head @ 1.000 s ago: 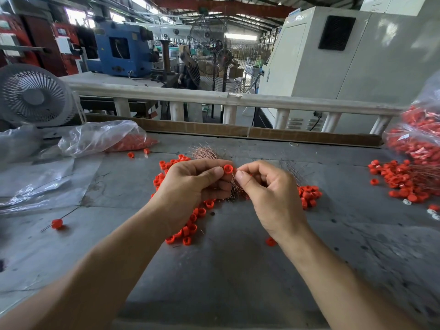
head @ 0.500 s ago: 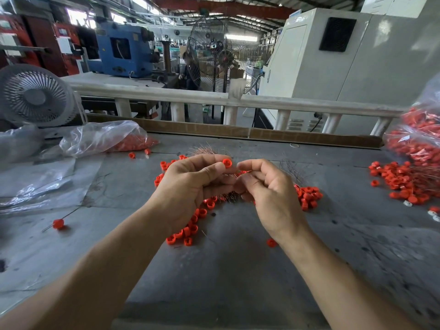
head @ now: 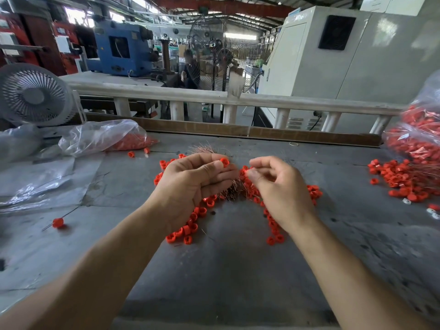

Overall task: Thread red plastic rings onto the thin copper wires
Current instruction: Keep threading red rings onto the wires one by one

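At frame centre, the left hand point(head: 190, 184) pinches a red ring point(head: 224, 162) between thumb and forefinger. Beside it, the right hand point(head: 281, 186) curls its fingers point(head: 256, 173) loosely; whether they hold a wire, I cannot tell.

We cannot see most of the copper wires point(head: 229, 190), because the left hand point(head: 190, 184) and the right hand point(head: 281, 189) cover the bunch. The right hand's fingertips point(head: 253, 173) are blurry, so we cannot tell if they pinch a wire. The bag of rings point(head: 419, 136) on the right is cut off by the picture's edge. Some red rings point(head: 197, 215) hide under the left wrist. Both arms run off the bottom edge. The little white bits point(head: 407, 201) on the tabletop point(head: 226, 270) are too small to name.
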{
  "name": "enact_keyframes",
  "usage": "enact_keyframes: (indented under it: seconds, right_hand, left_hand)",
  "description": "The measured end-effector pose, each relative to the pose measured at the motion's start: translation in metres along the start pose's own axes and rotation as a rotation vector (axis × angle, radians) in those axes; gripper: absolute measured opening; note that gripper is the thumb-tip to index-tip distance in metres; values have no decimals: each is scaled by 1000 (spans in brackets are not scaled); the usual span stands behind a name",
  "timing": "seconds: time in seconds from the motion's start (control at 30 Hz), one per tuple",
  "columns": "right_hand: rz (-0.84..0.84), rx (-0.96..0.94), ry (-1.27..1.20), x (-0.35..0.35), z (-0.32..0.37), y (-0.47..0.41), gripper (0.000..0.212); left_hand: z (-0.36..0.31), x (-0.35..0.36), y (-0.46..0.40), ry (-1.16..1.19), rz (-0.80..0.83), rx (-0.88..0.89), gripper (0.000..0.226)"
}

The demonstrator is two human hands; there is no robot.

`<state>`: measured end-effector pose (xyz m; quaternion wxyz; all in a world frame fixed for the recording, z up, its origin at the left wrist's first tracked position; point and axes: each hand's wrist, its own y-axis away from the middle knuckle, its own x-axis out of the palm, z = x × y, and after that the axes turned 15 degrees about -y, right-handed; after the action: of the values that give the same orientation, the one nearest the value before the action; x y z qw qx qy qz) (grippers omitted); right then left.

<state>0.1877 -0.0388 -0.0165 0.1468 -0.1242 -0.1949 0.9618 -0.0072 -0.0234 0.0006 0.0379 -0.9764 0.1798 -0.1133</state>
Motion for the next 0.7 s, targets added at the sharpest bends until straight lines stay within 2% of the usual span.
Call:
enact_keyframes:
  seconds: [0.07, 0.17, 0.4, 0.57, 0.7]
  right_hand:
    - [-69, 18, 217, -11, -2, -4, 6]
    - [-45, 108, 452, -25, -4, -6, 10]
    - [67, 182, 622, -23, -8, -5, 21]
    - [53, 152, 702, -11, -12, -4, 28]
    - [31, 128, 757, -5, -14, -4, 22]
  left_hand:
    - [1, -1, -1, 0, 0, 4, 22]
    - [1, -1, -1, -32, 10, 1, 27]
    - [2, 1, 0, -87, 2, -12, 30]
    - [2, 3, 1, -89, 2, -19, 27]
    - [3, 3, 1, -101, 2, -25, 21]
